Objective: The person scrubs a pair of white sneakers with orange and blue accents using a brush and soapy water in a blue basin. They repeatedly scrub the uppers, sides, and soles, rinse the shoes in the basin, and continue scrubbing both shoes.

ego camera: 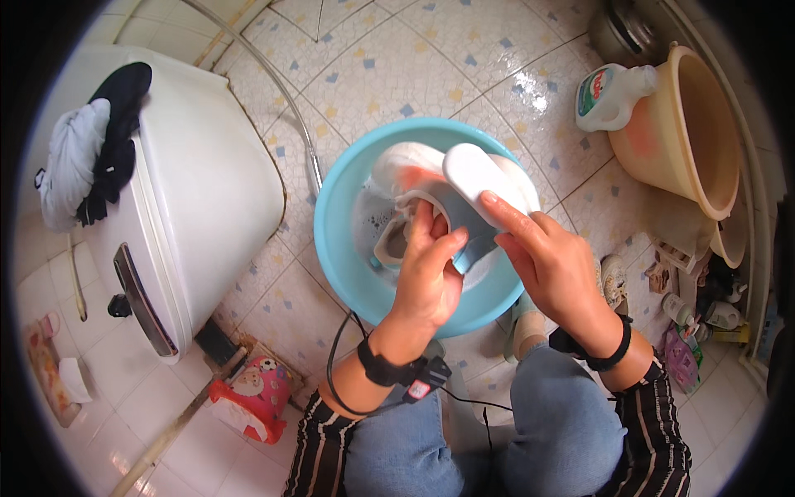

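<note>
A light-blue plastic basin (pixel 329 273) stands on the floor before me, with sudsy water in it. Over it my left hand (pixel 428 267) grips a wet grey-and-white shoe (pixel 463 214) by its opening, thumb on the near edge. My right hand (pixel 546 255) holds a white brush (pixel 475 174) with its smooth back up, the index finger laid along it; the bristles are hidden. The brush lies over the shoe's far right part. A second, pale shoe (pixel 391 242) seems to sit in the water, partly behind my left hand. A reddish patch (pixel 417 177) shows on the whitish item at the far side.
A white washing machine (pixel 205 168) with dark cloth (pixel 121 143) on it stands left. A metal hose (pixel 292 105) reaches the basin. Right are a detergent bottle (pixel 612 99), a beige bucket (pixel 658 136) and shoes (pixel 613 279). A red bag (pixel 258 397) lies lower left.
</note>
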A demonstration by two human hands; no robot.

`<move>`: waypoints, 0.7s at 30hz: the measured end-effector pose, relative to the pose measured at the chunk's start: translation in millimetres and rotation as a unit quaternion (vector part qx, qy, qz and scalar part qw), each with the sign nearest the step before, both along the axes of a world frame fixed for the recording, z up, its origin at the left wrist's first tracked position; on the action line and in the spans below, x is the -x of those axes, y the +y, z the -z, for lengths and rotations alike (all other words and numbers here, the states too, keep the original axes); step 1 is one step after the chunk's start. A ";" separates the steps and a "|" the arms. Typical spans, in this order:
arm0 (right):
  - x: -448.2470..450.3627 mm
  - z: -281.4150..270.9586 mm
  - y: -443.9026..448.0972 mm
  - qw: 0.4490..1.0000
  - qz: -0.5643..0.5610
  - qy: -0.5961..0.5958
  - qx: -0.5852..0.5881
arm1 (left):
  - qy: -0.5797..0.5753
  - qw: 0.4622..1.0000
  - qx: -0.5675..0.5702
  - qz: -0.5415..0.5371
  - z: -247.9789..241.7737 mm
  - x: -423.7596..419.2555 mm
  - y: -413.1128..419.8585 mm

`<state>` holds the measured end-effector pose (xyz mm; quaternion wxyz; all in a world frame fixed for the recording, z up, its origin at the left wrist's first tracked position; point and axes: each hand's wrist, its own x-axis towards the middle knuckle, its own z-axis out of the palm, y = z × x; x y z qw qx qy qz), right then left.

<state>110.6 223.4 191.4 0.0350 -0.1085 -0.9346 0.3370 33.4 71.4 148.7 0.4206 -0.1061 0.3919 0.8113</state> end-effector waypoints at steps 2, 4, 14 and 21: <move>8.3 -19.0 1.8 0.999 0.002 0.009 -0.043 | -0.021 0.997 -0.070 -0.034 -32.0 4.1 10.7; 22.6 -33.7 -2.1 0.998 0.001 0.034 -0.060 | -0.026 0.990 -0.122 -0.067 -49.5 9.0 11.2; 49.4 40.3 -67.5 0.981 -0.121 0.124 0.084 | -0.118 0.963 -0.116 -0.211 25.4 14.0 -80.9; 39.9 89.2 -96.2 0.972 -0.146 0.057 0.173 | -0.090 0.979 0.043 -0.176 62.0 7.5 -101.4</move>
